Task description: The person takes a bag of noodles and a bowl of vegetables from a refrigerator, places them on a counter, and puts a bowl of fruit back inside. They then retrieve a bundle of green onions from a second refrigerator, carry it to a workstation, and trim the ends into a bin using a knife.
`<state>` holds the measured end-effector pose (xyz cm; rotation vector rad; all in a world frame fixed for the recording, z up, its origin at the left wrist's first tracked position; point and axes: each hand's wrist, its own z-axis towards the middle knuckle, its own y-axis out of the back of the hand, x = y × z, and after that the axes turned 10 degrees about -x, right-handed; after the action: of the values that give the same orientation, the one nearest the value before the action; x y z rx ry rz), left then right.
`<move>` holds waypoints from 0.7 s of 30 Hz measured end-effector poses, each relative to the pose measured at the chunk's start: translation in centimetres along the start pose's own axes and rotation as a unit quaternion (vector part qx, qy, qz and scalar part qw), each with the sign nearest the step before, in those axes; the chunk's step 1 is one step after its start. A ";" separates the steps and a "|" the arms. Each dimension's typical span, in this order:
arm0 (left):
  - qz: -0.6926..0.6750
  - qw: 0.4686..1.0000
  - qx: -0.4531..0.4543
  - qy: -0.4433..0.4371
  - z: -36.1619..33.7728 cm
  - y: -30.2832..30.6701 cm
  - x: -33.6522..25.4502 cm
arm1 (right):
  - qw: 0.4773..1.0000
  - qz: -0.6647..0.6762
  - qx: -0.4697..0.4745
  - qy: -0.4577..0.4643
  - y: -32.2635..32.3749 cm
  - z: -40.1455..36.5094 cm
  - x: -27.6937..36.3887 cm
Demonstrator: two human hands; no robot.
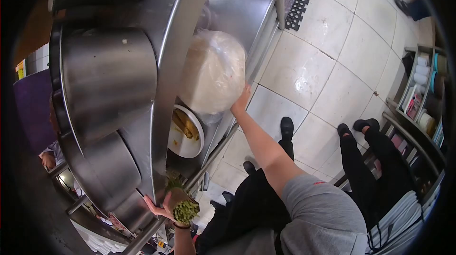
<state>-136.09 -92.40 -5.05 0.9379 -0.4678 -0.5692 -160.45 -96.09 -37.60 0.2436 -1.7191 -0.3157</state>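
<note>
A large clear plastic bag [213,72] holding a pale, off-white mass rests on a stainless steel shelf. At its lower right side, my right hand [241,100] grips the bag, with some fingers hidden behind it. My left hand [161,207] is stretched against the metal counter edge, fingers extended and thumb apart. Right beside its wrist is a bundle of green stems [185,211], cut ends towards me, overlapping the hand in this view. Between the hands, a white bowl [201,131] contains several long yellow-brown pieces [186,125].
Deep stainless steel wells [109,79] line the left side, with a raised metal rim [166,46] beside the shelf. Another person's dark-trousered legs [361,160] stand at right, near a stocked shelf unit [418,84]. A black rubber mat [297,10] lies on the tiled floor [313,60].
</note>
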 end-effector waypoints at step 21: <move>-0.028 0.996 0.016 -0.087 1.6 1.7 -1.2 | 0.889 0.166 0.265 -0.334 25.9 5.8 -3.5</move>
<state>-137.56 -91.85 -2.92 0.9382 -0.6100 -0.6992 -165.17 -70.16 -32.86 0.2440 -2.4726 0.3863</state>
